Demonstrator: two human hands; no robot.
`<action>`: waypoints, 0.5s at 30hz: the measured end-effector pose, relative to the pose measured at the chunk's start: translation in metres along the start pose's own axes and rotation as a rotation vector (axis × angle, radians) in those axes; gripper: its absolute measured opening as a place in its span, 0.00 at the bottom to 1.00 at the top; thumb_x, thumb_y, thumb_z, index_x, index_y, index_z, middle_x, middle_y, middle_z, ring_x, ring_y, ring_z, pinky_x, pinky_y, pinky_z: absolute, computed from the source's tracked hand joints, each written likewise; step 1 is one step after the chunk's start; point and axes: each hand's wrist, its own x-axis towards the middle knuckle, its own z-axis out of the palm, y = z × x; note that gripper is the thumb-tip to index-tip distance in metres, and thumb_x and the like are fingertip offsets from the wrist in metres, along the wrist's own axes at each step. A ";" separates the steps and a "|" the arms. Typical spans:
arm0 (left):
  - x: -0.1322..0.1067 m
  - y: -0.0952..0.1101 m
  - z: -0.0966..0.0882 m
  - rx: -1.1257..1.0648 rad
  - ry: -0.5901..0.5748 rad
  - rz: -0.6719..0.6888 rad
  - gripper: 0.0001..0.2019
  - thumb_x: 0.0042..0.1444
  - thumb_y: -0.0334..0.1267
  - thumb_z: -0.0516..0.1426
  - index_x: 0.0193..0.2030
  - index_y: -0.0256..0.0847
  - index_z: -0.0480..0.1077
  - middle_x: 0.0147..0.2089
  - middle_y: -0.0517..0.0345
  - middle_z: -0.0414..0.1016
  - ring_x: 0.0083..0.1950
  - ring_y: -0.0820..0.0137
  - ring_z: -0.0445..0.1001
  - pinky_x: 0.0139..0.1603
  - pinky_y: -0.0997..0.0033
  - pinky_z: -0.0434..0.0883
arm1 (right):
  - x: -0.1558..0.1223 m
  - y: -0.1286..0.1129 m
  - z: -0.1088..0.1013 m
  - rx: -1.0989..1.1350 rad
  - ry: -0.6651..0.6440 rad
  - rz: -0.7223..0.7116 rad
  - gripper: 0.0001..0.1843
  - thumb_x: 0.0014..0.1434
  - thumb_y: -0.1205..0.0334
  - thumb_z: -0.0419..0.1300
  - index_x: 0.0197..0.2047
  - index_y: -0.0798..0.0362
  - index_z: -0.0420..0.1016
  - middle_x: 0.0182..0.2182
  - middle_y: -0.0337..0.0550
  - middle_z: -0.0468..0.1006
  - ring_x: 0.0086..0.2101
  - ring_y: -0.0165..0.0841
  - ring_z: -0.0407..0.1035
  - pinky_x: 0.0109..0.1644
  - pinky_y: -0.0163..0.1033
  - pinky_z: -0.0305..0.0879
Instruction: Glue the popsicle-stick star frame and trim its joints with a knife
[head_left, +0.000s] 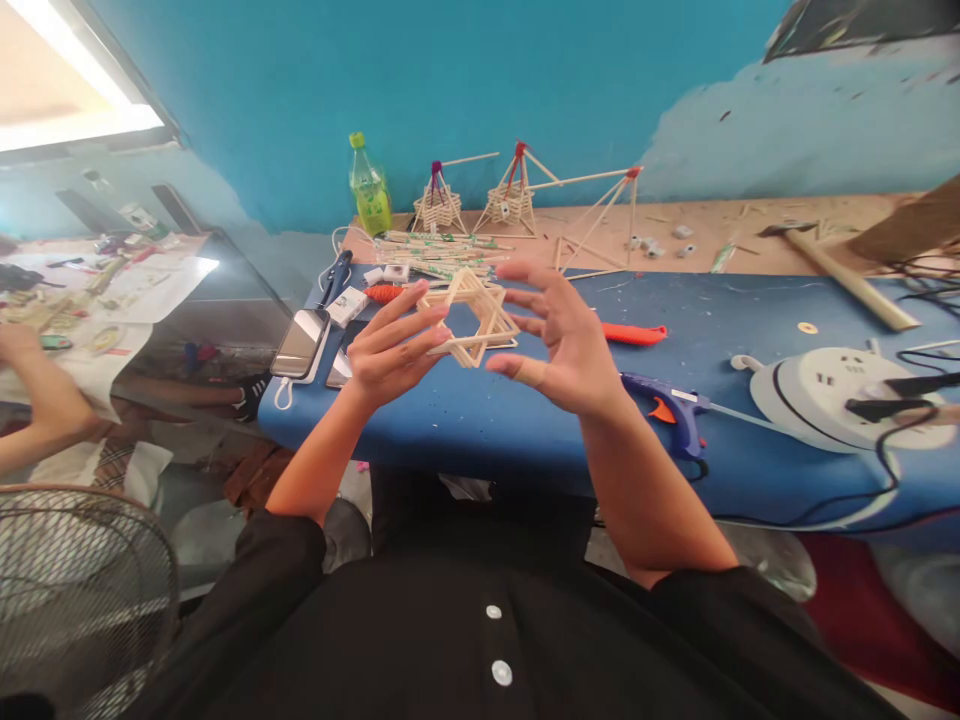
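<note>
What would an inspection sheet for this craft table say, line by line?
Surface: blue table, speckled with dust and small bits.
Job's things: stick frame, held up above the table.
Clutter: glue gun, phone, green bottle, stick models, orange knife, hammer.
Hands: left hand grips the stick frame's edge; right hand is spread open beside it, contact unclear.
Cables: black cables run to a white socket reel.
Surroundings: blue wall, fan at lower left, another person's arm at far left.
</note>
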 end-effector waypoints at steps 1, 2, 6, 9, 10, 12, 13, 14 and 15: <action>-0.003 0.000 0.001 0.006 0.025 0.005 0.17 0.70 0.41 0.72 0.63 0.58 0.83 0.62 0.60 0.91 0.73 0.54 0.85 0.72 0.45 0.86 | -0.002 0.004 0.004 0.105 0.002 0.100 0.52 0.54 0.28 0.80 0.75 0.40 0.76 0.72 0.53 0.79 0.63 0.52 0.81 0.63 0.58 0.84; -0.006 0.001 0.001 -0.002 0.041 0.001 0.17 0.69 0.39 0.72 0.62 0.58 0.83 0.61 0.60 0.91 0.72 0.55 0.85 0.71 0.46 0.86 | -0.003 0.007 0.008 0.208 -0.010 0.193 0.48 0.58 0.27 0.77 0.74 0.40 0.77 0.68 0.52 0.82 0.59 0.49 0.83 0.59 0.55 0.86; -0.020 0.004 0.005 -0.082 -0.029 -0.152 0.21 0.66 0.41 0.75 0.64 0.58 0.83 0.68 0.56 0.88 0.76 0.51 0.81 0.78 0.41 0.81 | -0.005 0.019 0.019 0.477 -0.005 0.358 0.35 0.60 0.34 0.78 0.64 0.42 0.85 0.56 0.47 0.90 0.53 0.43 0.86 0.51 0.49 0.88; -0.027 0.014 0.006 -0.280 -0.061 -0.485 0.53 0.44 0.58 0.84 0.77 0.55 0.75 0.82 0.40 0.73 0.85 0.39 0.68 0.82 0.37 0.74 | -0.006 0.023 0.023 0.465 0.110 0.308 0.36 0.57 0.40 0.82 0.65 0.41 0.84 0.55 0.45 0.91 0.56 0.43 0.86 0.56 0.50 0.88; -0.028 0.019 0.007 -0.409 -0.054 -0.633 0.62 0.38 0.61 0.85 0.80 0.54 0.72 0.83 0.36 0.70 0.85 0.37 0.68 0.80 0.39 0.76 | -0.006 0.025 0.023 0.437 0.138 0.284 0.36 0.57 0.42 0.83 0.66 0.41 0.84 0.55 0.45 0.91 0.57 0.44 0.85 0.59 0.51 0.87; -0.026 0.030 0.009 -0.690 -0.017 -0.928 0.61 0.37 0.63 0.85 0.78 0.51 0.74 0.78 0.34 0.77 0.78 0.39 0.78 0.74 0.45 0.82 | -0.008 0.027 0.025 0.386 0.169 0.250 0.38 0.56 0.43 0.84 0.67 0.41 0.84 0.55 0.45 0.91 0.57 0.44 0.85 0.64 0.53 0.85; -0.024 0.035 0.011 -0.791 0.009 -1.059 0.53 0.40 0.62 0.84 0.74 0.49 0.80 0.73 0.36 0.83 0.73 0.41 0.84 0.71 0.47 0.84 | -0.009 0.028 0.026 0.375 0.171 0.243 0.38 0.56 0.43 0.84 0.67 0.41 0.84 0.55 0.45 0.91 0.56 0.43 0.86 0.65 0.53 0.84; -0.021 0.039 0.012 -0.848 0.040 -1.166 0.45 0.43 0.59 0.84 0.67 0.47 0.85 0.67 0.39 0.87 0.67 0.44 0.88 0.68 0.48 0.86 | -0.010 0.029 0.027 0.374 0.165 0.243 0.38 0.56 0.44 0.84 0.67 0.42 0.84 0.55 0.45 0.91 0.54 0.42 0.86 0.65 0.53 0.84; -0.017 0.043 0.014 -0.862 0.074 -1.251 0.38 0.43 0.56 0.84 0.60 0.46 0.88 0.62 0.42 0.90 0.62 0.47 0.90 0.66 0.49 0.87 | -0.011 0.031 0.028 0.381 0.157 0.248 0.38 0.56 0.44 0.84 0.66 0.42 0.84 0.54 0.44 0.91 0.53 0.42 0.86 0.64 0.53 0.84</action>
